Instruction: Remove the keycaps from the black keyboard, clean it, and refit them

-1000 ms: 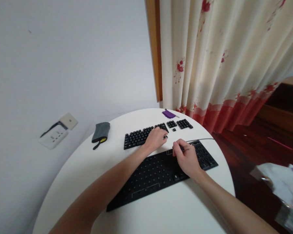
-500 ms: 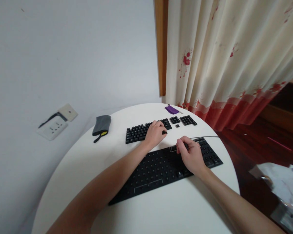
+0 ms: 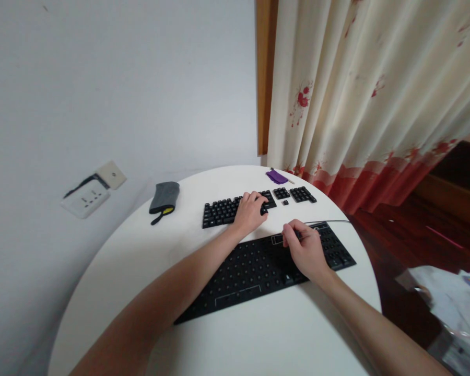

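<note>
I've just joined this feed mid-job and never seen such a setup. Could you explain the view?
There is no machine: these are a person's bare hands, seen by a camera worn on the head, looking forward and down. On the white table lie a black keyboard base with many keycaps off, grouped keycaps beyond it, a grey pouch and a purple item. The left hand, by the keycaps, seems to pinch a small black piece. The right hand, over the base, curls around a thin item, too small to identify.
</note>
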Demonstrator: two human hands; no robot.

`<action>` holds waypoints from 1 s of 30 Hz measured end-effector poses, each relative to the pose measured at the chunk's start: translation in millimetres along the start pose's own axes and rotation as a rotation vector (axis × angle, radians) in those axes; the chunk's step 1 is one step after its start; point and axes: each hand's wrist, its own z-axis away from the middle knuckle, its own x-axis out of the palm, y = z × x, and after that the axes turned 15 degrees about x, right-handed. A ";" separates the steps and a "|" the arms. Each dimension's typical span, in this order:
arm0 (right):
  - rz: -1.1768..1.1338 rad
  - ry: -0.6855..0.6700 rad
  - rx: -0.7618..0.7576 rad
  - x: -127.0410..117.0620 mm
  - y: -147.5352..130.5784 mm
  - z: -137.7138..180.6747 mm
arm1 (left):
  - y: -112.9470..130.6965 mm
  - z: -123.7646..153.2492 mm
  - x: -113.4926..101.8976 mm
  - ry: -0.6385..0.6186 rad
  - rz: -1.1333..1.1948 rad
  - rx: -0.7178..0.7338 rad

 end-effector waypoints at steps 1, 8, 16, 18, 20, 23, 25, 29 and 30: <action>0.000 0.000 -0.001 0.0 0.3 0.1 | -0.3 0.1 0.3 -0.002 -0.001 -0.004; -0.018 0.011 0.004 -1.8 -0.1 -1.3 | 0.5 0.2 -1.7 -0.005 0.005 -0.010; -0.118 -0.038 0.188 -22.1 3.6 3.4 | 5.2 -3.1 -3.2 0.080 0.124 0.175; -0.061 -0.116 0.224 -27.8 9.2 14.1 | 5.7 -3.8 -1.5 0.094 0.129 0.208; -0.005 -0.168 0.257 -32.0 15.6 26.4 | 5.8 -4.1 -0.1 0.111 0.128 0.225; 0.053 -0.206 0.280 -35.1 22.4 41.5 | 5.6 -4.1 0.7 0.115 0.134 0.234; 0.095 -0.223 0.278 -35.1 22.8 47.2 | 5.2 -3.8 0.8 0.106 0.134 0.236; 0.233 -0.247 0.202 -30.1 13.5 51.9 | 4.2 -3.2 1.9 0.099 0.125 0.255; 0.282 -0.256 0.167 -27.5 10.3 52.7 | 3.9 -3.1 2.2 0.100 0.123 0.258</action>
